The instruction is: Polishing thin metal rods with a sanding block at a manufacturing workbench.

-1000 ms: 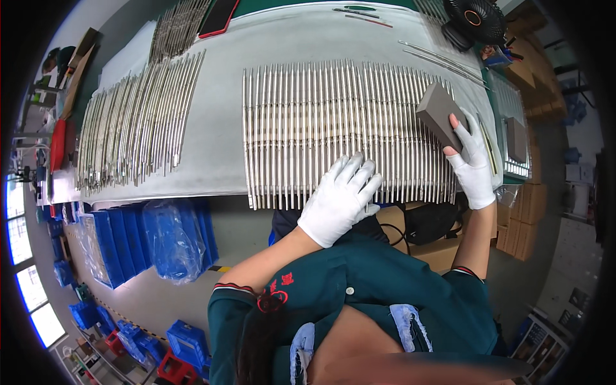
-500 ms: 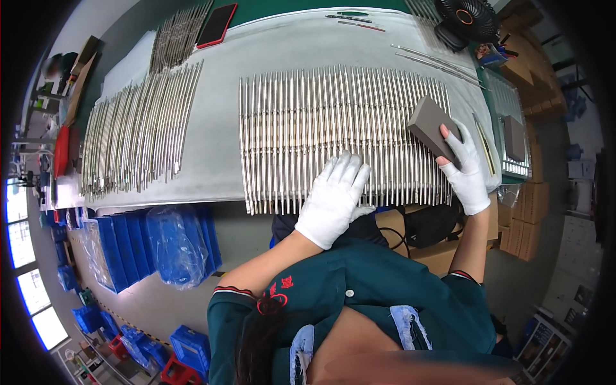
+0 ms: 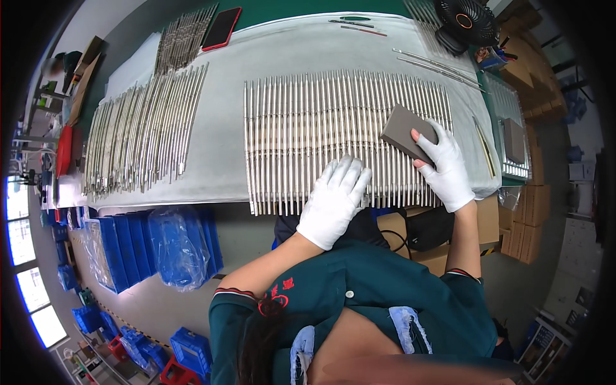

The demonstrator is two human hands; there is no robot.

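Note:
A wide row of thin metal rods (image 3: 289, 122) lies side by side on the pale cloth in front of me. My left hand (image 3: 333, 202), in a white glove, rests flat on the near part of the row with its fingers stretched out. Over the row's right part, my right hand (image 3: 446, 163) grips a grey-brown rectangular block (image 3: 406, 133). That glove leaves the thumb and a fingertip bare, and both press on the block. Whether the block's underside touches the rods cannot be made out.
A second batch of rods (image 3: 138, 131) lies to the left, with a darker bundle (image 3: 185, 38) behind it. Beside that is a red-edged phone (image 3: 221, 29). A black fan (image 3: 465, 24) stands at the far right. Blue bins (image 3: 128, 247) sit below the table's left edge.
My right hand has moved left with the block, from the row's right end farther over the rods. My left hand stays nearly in place.

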